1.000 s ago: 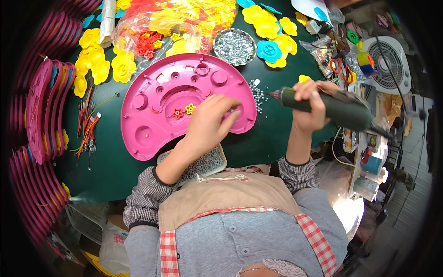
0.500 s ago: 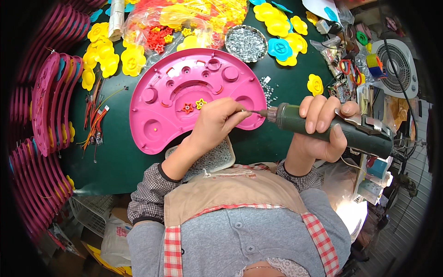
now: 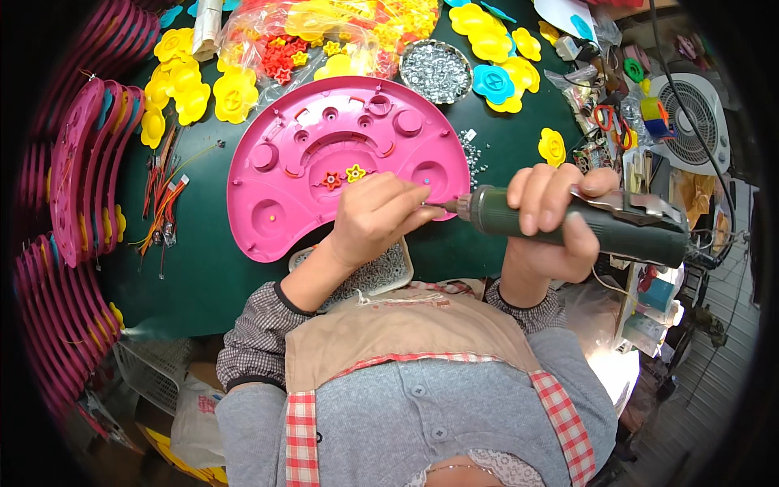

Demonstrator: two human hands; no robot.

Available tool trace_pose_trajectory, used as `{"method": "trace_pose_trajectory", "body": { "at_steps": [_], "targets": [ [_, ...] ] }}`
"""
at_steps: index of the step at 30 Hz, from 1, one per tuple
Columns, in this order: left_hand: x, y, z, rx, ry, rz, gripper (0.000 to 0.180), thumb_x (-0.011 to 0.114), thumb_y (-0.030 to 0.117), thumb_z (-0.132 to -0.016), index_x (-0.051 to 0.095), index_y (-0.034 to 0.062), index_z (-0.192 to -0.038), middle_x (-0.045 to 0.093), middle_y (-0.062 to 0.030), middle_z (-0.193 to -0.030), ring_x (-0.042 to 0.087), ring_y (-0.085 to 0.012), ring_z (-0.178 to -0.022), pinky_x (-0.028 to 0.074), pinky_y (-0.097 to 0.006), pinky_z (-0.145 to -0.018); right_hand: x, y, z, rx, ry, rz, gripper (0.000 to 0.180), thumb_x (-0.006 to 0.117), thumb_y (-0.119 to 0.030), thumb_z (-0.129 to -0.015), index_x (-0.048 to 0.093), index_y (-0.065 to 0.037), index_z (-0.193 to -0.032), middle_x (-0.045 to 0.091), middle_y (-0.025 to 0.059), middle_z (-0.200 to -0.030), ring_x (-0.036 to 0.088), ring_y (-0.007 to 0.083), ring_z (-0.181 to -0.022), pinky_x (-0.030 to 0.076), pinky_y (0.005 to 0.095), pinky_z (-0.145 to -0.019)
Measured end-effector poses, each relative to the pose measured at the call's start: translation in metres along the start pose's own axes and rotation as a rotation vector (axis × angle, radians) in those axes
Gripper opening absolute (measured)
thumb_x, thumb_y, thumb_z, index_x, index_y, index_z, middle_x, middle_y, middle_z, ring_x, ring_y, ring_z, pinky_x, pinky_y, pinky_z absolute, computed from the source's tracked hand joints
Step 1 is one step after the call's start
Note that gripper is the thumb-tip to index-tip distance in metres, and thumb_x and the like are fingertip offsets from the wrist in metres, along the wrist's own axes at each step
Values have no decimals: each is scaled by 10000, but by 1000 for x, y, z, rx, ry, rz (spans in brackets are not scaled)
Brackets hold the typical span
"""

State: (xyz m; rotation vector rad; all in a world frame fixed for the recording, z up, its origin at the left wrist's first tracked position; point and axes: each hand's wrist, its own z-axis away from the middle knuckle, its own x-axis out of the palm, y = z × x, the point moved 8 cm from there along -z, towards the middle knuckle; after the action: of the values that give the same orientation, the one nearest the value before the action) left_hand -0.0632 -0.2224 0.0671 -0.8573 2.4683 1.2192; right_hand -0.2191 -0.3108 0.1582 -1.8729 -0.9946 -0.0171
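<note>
My right hand point(image 3: 560, 215) is wrapped round a dark green electric screwdriver point(image 3: 507, 213), held nearly level with its bit pointing left. At the bit's tip, my left hand point(image 3: 377, 213) pinches its thumb and fingers together on what looks like a small screw, mostly hidden by the fingertips. Both hands are above the near right edge of a pink curved plastic panel point(image 3: 268, 235) lying on the table. A red star piece point(image 3: 330, 180) and a yellow star piece point(image 3: 355, 173) sit in the middle of the panel. Close to my body, a tray of screws point(image 3: 381, 272) is partly covered by my left forearm.
A round bowl of small metal parts point(image 3: 436, 71) stands behind the panel. Yellow flower pieces point(image 3: 235, 93) and bagged star pieces lie at the back. Wires point(image 3: 166, 207) are on the left, beside stacked pink panels point(image 3: 77, 170). A white fan point(image 3: 690, 118) is at the right.
The screwdriver has shifted slightly left, its bit closer to my left fingertips. My left hand keeps its pinch near the same place. The view has moved a little.
</note>
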Motion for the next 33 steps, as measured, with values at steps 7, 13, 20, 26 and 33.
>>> {"method": "trace_pose_trajectory", "body": {
  "at_steps": [7, 13, 20, 26, 33],
  "targets": [
    [7, -11, 21, -141, -191, -187, 209, 867, 135, -740, 760, 37, -890, 738, -76, -1017, 697, -269, -992, 589, -400, -820, -26, 41, 14, -7, 7, 236, 361, 637, 40, -908, 457, -58, -1206, 572, 87, -780, 606, 202, -651, 560, 420, -682],
    [8, -14, 23, -168, -183, -171, 192, 865, 132, -731, 759, 41, -863, 732, -63, -998, 693, -260, -990, 585, -396, -804, -28, 61, 16, 33, 41, 232, 322, 603, 50, -893, 468, -51, -1167, 569, 96, -777, 594, 204, -645, 559, 417, -684],
    [7, -15, 22, -179, -198, -160, 201, 869, 139, -722, 759, 42, -858, 729, -60, -989, 691, -254, -975, 583, -390, -785, -11, 84, 11, 102, -155, 176, 327, 630, 122, -881, 475, -41, -1118, 603, 92, -804, 630, 175, -693, 551, 341, -631],
    [7, -15, 24, -168, -197, -152, 192, 870, 141, -732, 758, 43, -854, 732, -56, -995, 692, -252, -967, 584, -386, -787, -31, 58, 9, 121, -20, 235, 329, 621, 97, -882, 501, -24, -1163, 618, 102, -765, 629, 186, -667, 566, 377, -672],
    [13, -18, 17, -141, -190, -191, 159, 848, 170, -757, 748, 62, -819, 722, -29, -1001, 667, -227, -1003, 578, -365, -786, -82, 24, 33, 40, 154, 480, 345, 639, 73, -879, 526, -25, -1190, 617, 82, -769, 617, 179, -651, 578, 383, -690]
  ]
}}
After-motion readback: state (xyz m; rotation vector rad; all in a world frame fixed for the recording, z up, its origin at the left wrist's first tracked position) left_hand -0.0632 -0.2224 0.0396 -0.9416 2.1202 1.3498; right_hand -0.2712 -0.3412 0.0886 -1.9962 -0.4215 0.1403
